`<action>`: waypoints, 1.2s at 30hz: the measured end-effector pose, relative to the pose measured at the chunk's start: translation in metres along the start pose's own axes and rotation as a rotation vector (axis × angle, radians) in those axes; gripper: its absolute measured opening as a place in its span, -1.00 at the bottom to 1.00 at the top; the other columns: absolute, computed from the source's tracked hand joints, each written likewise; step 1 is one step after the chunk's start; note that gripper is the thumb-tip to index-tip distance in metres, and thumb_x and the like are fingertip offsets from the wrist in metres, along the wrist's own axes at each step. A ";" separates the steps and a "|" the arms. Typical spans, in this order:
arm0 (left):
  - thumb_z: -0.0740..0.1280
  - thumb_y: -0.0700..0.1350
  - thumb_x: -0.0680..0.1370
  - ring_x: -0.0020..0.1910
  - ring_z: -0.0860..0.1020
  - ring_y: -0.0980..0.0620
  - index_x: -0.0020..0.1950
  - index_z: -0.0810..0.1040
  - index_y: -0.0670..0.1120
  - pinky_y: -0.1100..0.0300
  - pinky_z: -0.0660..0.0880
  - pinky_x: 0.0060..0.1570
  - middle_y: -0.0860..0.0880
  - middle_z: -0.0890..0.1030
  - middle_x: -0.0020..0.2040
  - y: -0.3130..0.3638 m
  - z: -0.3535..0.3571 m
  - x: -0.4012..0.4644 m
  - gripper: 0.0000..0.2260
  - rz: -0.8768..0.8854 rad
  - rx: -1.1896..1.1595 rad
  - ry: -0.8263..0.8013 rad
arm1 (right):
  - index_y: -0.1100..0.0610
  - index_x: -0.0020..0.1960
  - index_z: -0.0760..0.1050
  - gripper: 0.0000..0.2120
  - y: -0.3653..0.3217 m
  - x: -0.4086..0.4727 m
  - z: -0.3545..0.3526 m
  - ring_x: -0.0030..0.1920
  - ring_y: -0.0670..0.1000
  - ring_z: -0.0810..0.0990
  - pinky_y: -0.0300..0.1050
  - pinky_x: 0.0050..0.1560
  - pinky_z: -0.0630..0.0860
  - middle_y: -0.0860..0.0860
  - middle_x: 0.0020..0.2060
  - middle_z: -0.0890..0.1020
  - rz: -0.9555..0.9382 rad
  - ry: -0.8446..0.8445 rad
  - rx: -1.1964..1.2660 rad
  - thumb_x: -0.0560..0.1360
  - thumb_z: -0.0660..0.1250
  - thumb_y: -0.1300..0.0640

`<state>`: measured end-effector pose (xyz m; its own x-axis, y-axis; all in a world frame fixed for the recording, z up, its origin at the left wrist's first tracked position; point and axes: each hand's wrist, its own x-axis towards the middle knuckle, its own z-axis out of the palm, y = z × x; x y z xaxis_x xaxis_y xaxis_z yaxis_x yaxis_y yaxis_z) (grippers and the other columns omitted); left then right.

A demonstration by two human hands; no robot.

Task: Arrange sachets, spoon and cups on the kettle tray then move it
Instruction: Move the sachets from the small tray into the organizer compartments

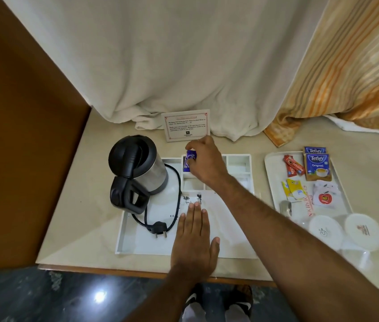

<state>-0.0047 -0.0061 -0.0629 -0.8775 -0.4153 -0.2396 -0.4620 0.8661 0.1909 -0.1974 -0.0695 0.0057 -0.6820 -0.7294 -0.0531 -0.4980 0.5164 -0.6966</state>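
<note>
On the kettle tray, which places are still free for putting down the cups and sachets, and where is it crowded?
Free: the compartments along the kettle tray's far right edge, and the flat part right of the left hand. Crowded: the left side, with the kettle and its cord and plug, and the compartment where the right hand holds a purple sachet.
</note>
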 end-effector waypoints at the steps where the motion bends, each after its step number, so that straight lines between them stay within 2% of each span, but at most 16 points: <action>1: -0.08 0.17 0.59 0.56 -0.19 -0.17 0.56 -0.09 -0.23 -0.20 -0.01 0.48 -0.23 -0.15 0.58 0.000 0.000 0.000 -0.33 0.000 0.003 -0.004 | 0.09 0.17 0.53 -0.62 0.001 -0.001 0.000 0.02 0.09 0.55 -0.11 0.02 0.52 0.05 0.13 0.42 -0.029 -0.019 -0.056 0.38 0.44 0.29; 4: -0.08 0.17 0.59 0.56 -0.20 -0.17 0.56 -0.10 -0.22 -0.19 -0.02 0.49 -0.23 -0.16 0.58 0.000 -0.002 -0.001 -0.33 -0.004 0.011 -0.006 | 0.12 0.20 0.50 -0.61 0.000 -0.003 0.001 0.00 0.13 0.58 -0.10 -0.06 0.49 0.07 0.14 0.44 -0.078 -0.048 -0.163 0.40 0.43 0.30; 7: -0.10 0.18 0.59 0.55 -0.25 -0.15 0.56 -0.12 -0.22 -0.18 -0.04 0.50 -0.21 -0.20 0.58 -0.001 0.000 -0.002 -0.33 -0.016 0.027 -0.018 | 0.13 0.28 0.44 -0.53 -0.003 -0.007 -0.005 0.03 0.14 0.59 -0.05 -0.02 0.53 0.08 0.20 0.42 -0.073 -0.027 -0.127 0.40 0.44 0.25; 10: -0.07 0.19 0.59 0.55 -0.25 -0.14 0.56 -0.11 -0.22 -0.15 -0.08 0.49 -0.22 -0.17 0.59 -0.002 0.003 -0.002 -0.32 -0.015 0.034 -0.014 | 0.10 0.26 0.47 -0.58 0.013 -0.013 -0.041 0.02 0.08 0.57 -0.07 0.01 0.51 0.08 0.18 0.48 -0.022 0.160 -0.010 0.43 0.42 0.10; 13: -0.02 0.18 0.59 0.56 -0.20 -0.14 0.56 -0.08 -0.22 -0.12 -0.10 0.47 -0.22 -0.13 0.59 -0.003 0.006 -0.001 -0.31 -0.007 0.030 -0.002 | 0.09 0.14 0.55 -0.73 0.061 -0.014 -0.100 0.05 0.17 0.57 -0.02 0.01 0.49 0.12 0.09 0.56 0.198 0.399 -0.135 0.45 0.33 0.11; 15: 0.00 0.19 0.58 0.56 -0.19 -0.13 0.57 -0.05 -0.21 -0.10 -0.11 0.46 -0.21 -0.12 0.59 -0.002 0.007 0.000 -0.31 -0.007 0.034 0.001 | 0.14 0.12 0.55 -0.74 0.097 -0.016 -0.133 0.12 0.22 0.56 0.00 0.05 0.49 0.17 0.10 0.58 0.426 0.360 -0.323 0.43 0.30 0.17; 17: 0.01 0.19 0.58 0.56 -0.19 -0.13 0.57 -0.03 -0.21 -0.08 -0.11 0.46 -0.21 -0.10 0.59 -0.003 0.007 -0.001 -0.31 -0.010 0.031 -0.003 | 0.19 0.11 0.51 -0.74 0.125 -0.017 -0.146 0.18 0.23 0.54 0.00 0.07 0.50 0.19 0.14 0.57 0.552 0.221 -0.434 0.43 0.31 0.21; 19: 0.01 0.19 0.58 0.56 -0.18 -0.14 0.57 0.00 -0.21 -0.09 -0.10 0.46 -0.20 -0.08 0.59 -0.002 0.006 0.000 -0.32 -0.009 0.032 -0.006 | 0.21 0.14 0.48 -0.73 0.142 -0.016 -0.146 0.21 0.23 0.53 0.01 0.08 0.50 0.19 0.17 0.56 0.578 0.103 -0.459 0.45 0.31 0.22; 21: -0.02 0.19 0.59 0.57 -0.15 -0.15 0.56 0.02 -0.21 -0.11 -0.07 0.46 -0.21 -0.07 0.59 -0.001 0.004 0.000 -0.33 -0.009 0.029 -0.006 | 0.21 0.15 0.47 -0.74 0.152 -0.014 -0.141 0.20 0.23 0.53 0.01 0.08 0.49 0.19 0.17 0.56 0.568 0.058 -0.462 0.47 0.31 0.19; 25: -0.13 0.19 0.59 0.57 -0.10 -0.17 0.56 0.02 -0.24 -0.13 0.00 0.45 -0.23 -0.04 0.59 0.000 0.001 -0.001 -0.33 0.010 0.021 0.000 | 0.21 0.08 0.48 -0.74 0.159 -0.011 -0.137 0.14 0.21 0.56 -0.02 -0.02 0.47 0.17 0.11 0.59 0.566 0.127 -0.413 0.44 0.39 0.15; 32: -0.18 0.21 0.58 0.56 -0.01 -0.20 0.55 0.09 -0.24 -0.11 0.02 0.43 -0.23 0.03 0.58 0.002 -0.005 -0.002 -0.31 0.011 0.004 -0.005 | 0.25 0.03 0.48 -0.58 0.156 -0.002 -0.145 0.03 0.20 0.61 -0.06 -0.10 0.48 0.20 0.00 0.62 0.673 0.034 -0.286 0.31 0.55 0.08; 36: -0.21 0.21 0.57 0.56 -0.02 -0.20 0.55 0.08 -0.24 -0.11 0.02 0.43 -0.23 0.02 0.58 0.003 -0.007 -0.001 -0.29 0.011 -0.002 -0.012 | 0.24 -0.01 0.48 -0.60 0.152 0.000 -0.142 0.02 0.18 0.62 -0.11 -0.16 0.42 0.18 -0.01 0.64 0.684 0.086 -0.270 0.33 0.55 0.05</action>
<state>-0.0060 -0.0055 -0.0551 -0.8809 -0.4025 -0.2492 -0.4528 0.8699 0.1956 -0.3490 0.0727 0.0018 -0.9211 -0.1729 -0.3489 -0.0532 0.9435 -0.3271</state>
